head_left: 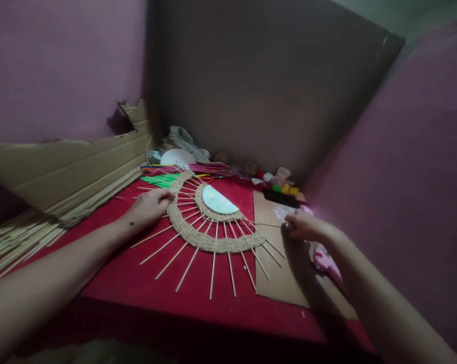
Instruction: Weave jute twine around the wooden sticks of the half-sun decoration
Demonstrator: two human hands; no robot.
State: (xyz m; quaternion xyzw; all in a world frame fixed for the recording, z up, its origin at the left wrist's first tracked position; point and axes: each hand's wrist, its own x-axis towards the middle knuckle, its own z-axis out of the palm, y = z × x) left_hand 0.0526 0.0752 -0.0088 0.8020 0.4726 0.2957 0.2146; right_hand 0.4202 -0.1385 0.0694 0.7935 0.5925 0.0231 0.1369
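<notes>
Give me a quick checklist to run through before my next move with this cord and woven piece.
1. Cord in the right hand: ok, pinched at the fingers.
2. Cord free of slack: ok, it looks nearly straight.
3. Left hand at the outer woven band: ok, fingers at its left side; whether they grip it, cannot tell.
4. Sticks all over the red cloth only: not ok, several on the right reach over the cardboard sheet.
5. Cord secured at the inner woven band: cannot tell, too small to see.
</notes>
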